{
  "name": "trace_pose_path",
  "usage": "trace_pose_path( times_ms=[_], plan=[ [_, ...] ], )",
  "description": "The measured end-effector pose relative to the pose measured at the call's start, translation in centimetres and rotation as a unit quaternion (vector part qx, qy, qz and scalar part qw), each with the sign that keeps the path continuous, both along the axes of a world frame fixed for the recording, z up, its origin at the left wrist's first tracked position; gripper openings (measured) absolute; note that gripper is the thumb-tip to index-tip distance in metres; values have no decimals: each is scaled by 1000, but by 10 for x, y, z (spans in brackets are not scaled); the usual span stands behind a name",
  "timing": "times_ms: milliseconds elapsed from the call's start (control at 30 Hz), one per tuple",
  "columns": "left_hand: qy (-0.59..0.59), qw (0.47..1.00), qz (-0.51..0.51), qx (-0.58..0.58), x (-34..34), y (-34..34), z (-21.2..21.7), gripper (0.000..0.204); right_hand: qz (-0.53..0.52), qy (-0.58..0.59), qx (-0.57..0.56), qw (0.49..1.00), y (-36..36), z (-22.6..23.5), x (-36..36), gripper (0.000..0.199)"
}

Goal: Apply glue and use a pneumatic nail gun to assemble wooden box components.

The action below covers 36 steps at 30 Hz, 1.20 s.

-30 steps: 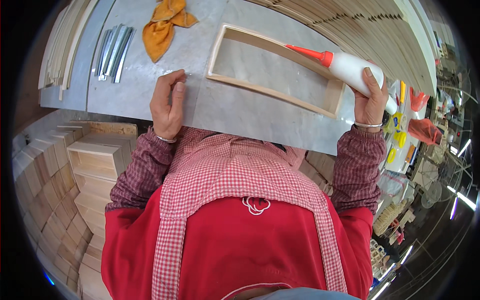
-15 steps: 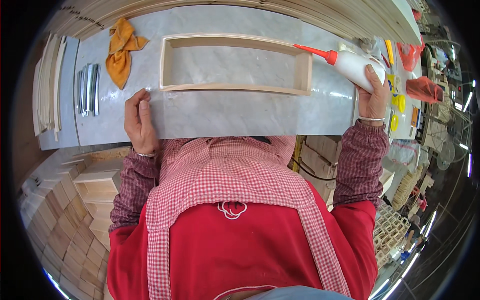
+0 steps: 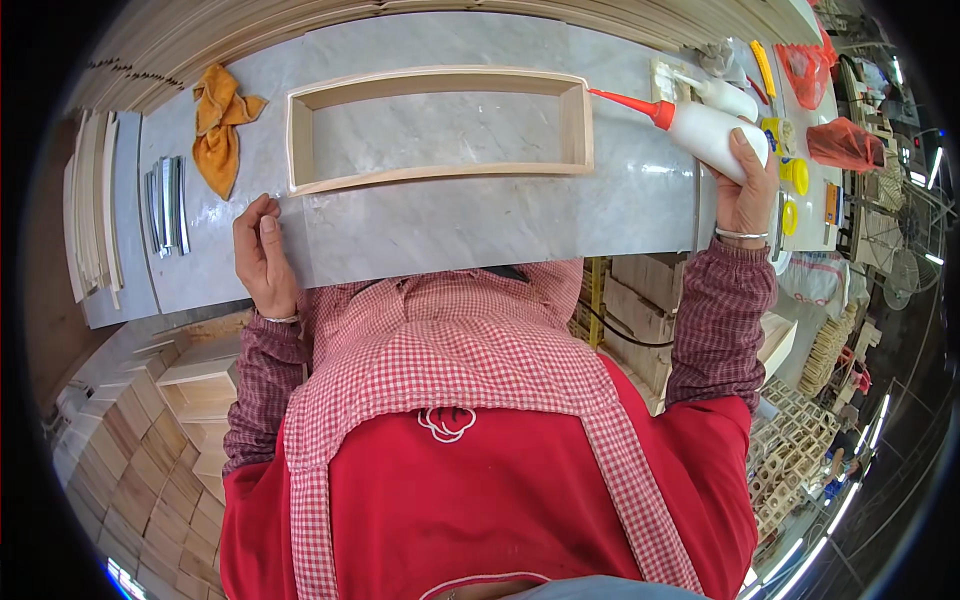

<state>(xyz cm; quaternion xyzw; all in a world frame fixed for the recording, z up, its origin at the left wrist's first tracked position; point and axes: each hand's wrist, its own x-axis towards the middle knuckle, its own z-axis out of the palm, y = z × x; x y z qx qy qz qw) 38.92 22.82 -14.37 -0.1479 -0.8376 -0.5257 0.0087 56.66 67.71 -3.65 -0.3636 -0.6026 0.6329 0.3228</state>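
My right hand point(image 3: 748, 195) is wrapped round a white squeeze bottle point(image 3: 710, 140) with a red cap and a long red nozzle. The bottle is tilted, and its nozzle tip is at the far right corner of a long rectangular wooden frame point(image 3: 440, 178). That frame lies flat on the grey marbled tabletop point(image 3: 430, 225), which shows through its middle. Near the table's front edge, my left hand point(image 3: 265, 260) rests off the frame's near left corner. Its fingers are loosely bent, the thumb a little apart, and nothing shows in them.
An orange cloth point(image 3: 217, 140) and several thin metal strips point(image 3: 166, 205) lie at the left, beside stacked wooden slats point(image 3: 92, 215). Beyond the held bottle are another white bottle point(image 3: 728, 98), yellow lids point(image 3: 795, 177) and red plastic bags point(image 3: 846, 144). Long boards point(image 3: 400, 22) line the table's back.
The view has turned slightly, so the table and wooden frame sit further left. Relative to the frame, the nozzle tip has moved right, from over the far rail to the corner.
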Motion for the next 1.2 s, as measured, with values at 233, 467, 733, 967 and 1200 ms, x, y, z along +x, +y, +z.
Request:
trace_pose_path(
  times_ms=[233,467,733,967,1200],
  plan=[
    [16,1000,-3,-12,0,-1,-3,27,4,6,-13,1000,-13,-5,27,40],
    [16,1000,-2,-1,-2,3,-4,28,2,5,-15,1000,-31,-6,58,41],
    [28,999,44,14,3,2,-6,24,26,43,-48,998,-68,1,46,43],
    [81,995,15,47,8,2,0,23,152,42,-49,986,-149,8,-41,45],
    [82,994,11,71,2,-3,-2,23,216,5,-70,974,-194,8,-100,46]
  ],
)
